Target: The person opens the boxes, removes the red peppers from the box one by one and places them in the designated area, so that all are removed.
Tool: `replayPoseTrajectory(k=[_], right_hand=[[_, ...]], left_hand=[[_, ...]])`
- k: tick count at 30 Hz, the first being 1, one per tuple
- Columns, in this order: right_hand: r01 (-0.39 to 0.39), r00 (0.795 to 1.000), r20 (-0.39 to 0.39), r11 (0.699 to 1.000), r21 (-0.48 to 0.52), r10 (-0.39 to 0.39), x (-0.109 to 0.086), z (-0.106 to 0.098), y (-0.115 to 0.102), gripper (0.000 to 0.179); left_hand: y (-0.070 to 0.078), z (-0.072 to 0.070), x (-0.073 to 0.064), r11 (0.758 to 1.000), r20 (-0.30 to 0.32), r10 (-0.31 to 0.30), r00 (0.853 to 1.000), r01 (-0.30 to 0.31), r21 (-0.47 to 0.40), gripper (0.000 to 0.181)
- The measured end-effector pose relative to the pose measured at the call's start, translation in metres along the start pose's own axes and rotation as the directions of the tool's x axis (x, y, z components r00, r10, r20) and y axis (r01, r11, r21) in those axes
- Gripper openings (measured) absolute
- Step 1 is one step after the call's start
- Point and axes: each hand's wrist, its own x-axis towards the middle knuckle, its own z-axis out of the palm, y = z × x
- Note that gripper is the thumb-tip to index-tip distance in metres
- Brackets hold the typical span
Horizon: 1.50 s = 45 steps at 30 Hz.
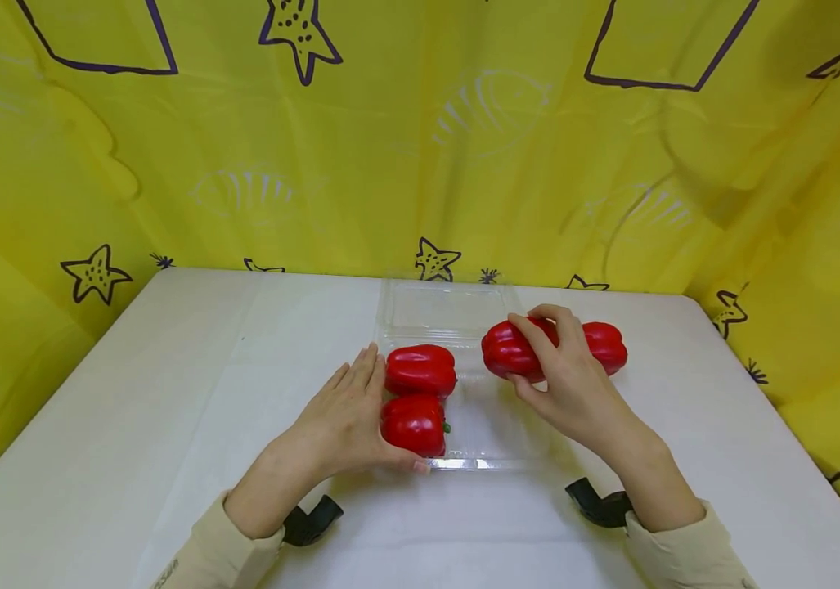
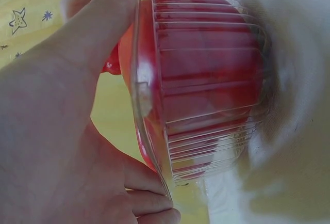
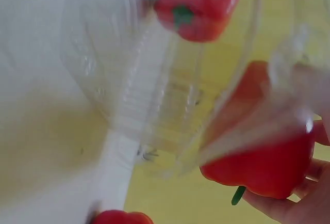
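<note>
A clear plastic container (image 1: pixel 478 464) with its lid (image 1: pixel 449 307) folded back lies on the table. Two red bell peppers, a rear one (image 1: pixel 421 370) and a front one (image 1: pixel 414 425) with a green stem, sit in its left half. My left hand (image 1: pixel 342 417) rests along the container's left rim, fingers straight and thumb at the front edge. Over the right side of the container, my right hand (image 1: pixel 574 376) holds another red bell pepper (image 1: pixel 504 350) between thumb and fingers. In the right wrist view, the held pepper (image 3: pixel 263 157) shows its green stem, partly behind clear plastic.
One more red bell pepper (image 1: pixel 606 348) lies on the table right of the container, partly hidden by my right hand. The white table (image 1: pixel 169 393) reaches back to a yellow patterned curtain (image 1: pixel 390 164), which also hangs at both sides.
</note>
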Motion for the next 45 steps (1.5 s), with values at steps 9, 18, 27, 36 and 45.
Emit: replayPoseTrajectory(k=[9,18,27,36,45], right_hand=[[0.01,0.996,-0.087,0.999,-0.033,-0.013,-0.004,-0.015,0.011,0.068],[0.002,0.995,-0.104,0.999,-0.047,-0.007,-0.007,-0.022,0.02,0.074],[-0.076,0.992,-0.106,0.995,-0.07,0.068,-0.011,-0.031,0.034,0.074],[-0.127,0.986,-0.117,0.988,-0.082,0.117,-0.015,-0.039,0.044,0.071],[-0.214,0.974,-0.1,0.97,-0.119,0.203,-0.022,-0.051,0.049,0.072]], left_hand=[[0.001,0.0,0.0,1.0,0.01,-0.003,1.0,0.003,-0.029,0.135],[0.001,0.0,-0.001,1.0,0.008,-0.001,1.0,0.001,-0.015,0.134],[-0.001,0.001,-0.001,1.0,0.005,0.005,1.0,-0.005,-0.016,0.136],[0.0,0.001,0.0,1.0,0.005,0.004,1.0,-0.004,-0.026,0.135],[0.0,0.001,-0.001,1.0,0.004,0.003,1.0,-0.003,-0.031,0.135]])
